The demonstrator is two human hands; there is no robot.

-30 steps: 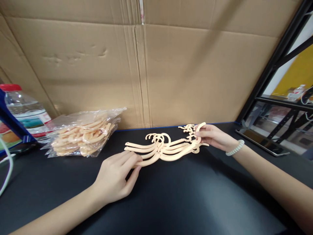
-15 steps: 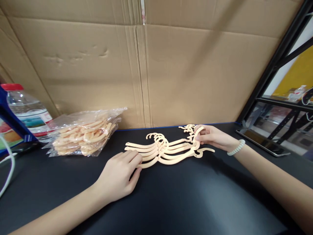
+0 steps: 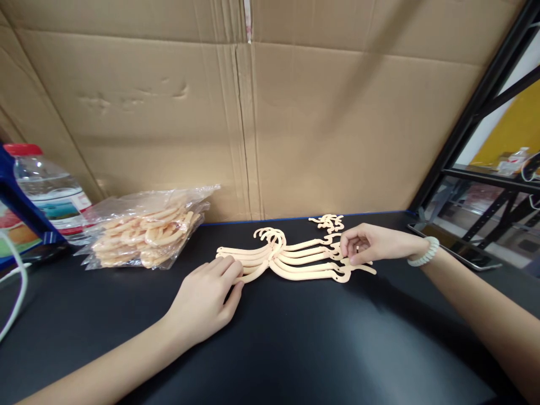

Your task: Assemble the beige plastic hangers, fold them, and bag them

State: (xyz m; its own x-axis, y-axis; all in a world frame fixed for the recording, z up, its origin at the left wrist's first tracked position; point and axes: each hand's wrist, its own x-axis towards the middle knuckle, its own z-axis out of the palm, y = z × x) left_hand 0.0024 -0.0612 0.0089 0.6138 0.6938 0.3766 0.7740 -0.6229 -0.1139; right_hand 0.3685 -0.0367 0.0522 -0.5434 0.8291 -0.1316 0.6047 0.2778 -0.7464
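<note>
Several cream plastic clothes hangers lie in an overlapping row on the black table, their curved hooks bunched at the middle. My left hand rests over the left arms of the hangers, fingers curled on the nearest one with the thumb beside it. At the right ends is my right hand, fingers bent and pressed together among the curved end pieces. What it holds, if anything, is hidden behind the fingers. Behind it lies a small pile of cream hook-shaped pieces.
On the left, a clear plastic bag holds many cream parts. A water bottle with a red cap stands behind it, near a white cable. Cardboard walls the back. A dark tablet-like device lies at the right.
My right hand has lowered and shifted slightly right; the curved piece it held up no longer shows raised. The nearest hanger's right end now lies lower and flatter. My left hand stays almost still.
</note>
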